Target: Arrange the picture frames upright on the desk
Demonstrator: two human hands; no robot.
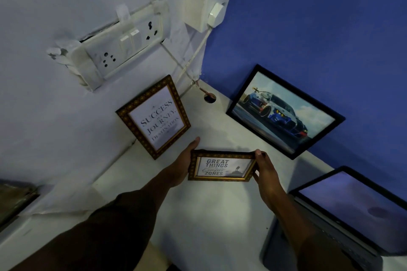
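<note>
While two frames already stand propped against the walls, a person places a third on the white desk (pixel 209 215) in a room corner. Largest, a black-framed car picture (pixel 285 111) leans on the blue wall beyond the right hand (pixel 264 168), with an open laptop (pixel 352 211) just to that hand's right. Next, a gold-framed "Success" print (pixel 154 116) leans on the pale wall beyond the left hand (pixel 184 160). Smallest, the gold "Great Things" frame (pixel 221 166) is gripped at both ends, one hand on each side, tilted back; whether its base touches the desk cannot be told. It appears the last left to stand.
</note>
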